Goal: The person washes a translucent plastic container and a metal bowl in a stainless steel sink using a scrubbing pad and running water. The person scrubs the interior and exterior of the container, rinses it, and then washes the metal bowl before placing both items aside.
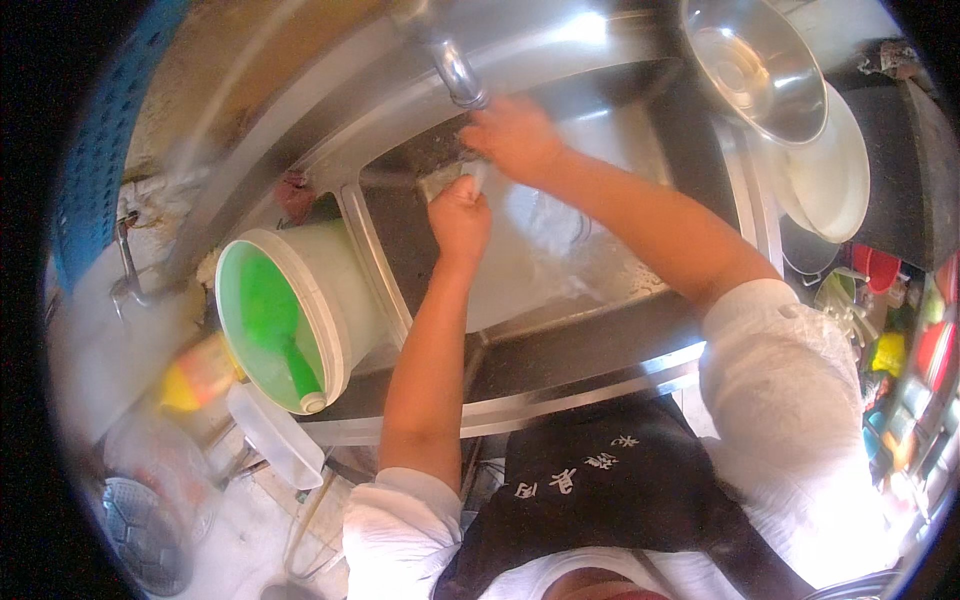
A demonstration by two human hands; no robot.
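Note:
Both hands are over a stainless steel sink (525, 337) with cloudy, foamy water (517, 277) in its basin. My left hand (459, 221) is curled into a fist, thumb side up. A pale whitish streak (475, 171) shows at its top; I cannot tell whether it is a held thing or running water. Just below the mouth of the metal faucet (459, 79), my right hand (517, 139) is blurred, its fingers bent toward the left hand. What it may hold is hidden.
Left of the basin, a whitish plastic bucket (345, 300) lies tipped, with a green long-handled scoop (274, 307) inside. Near it are a yellow-labelled container (196, 375) and a white plastic tray (277, 435). A steel bowl (757, 71) and white basin (832, 165) stand at right.

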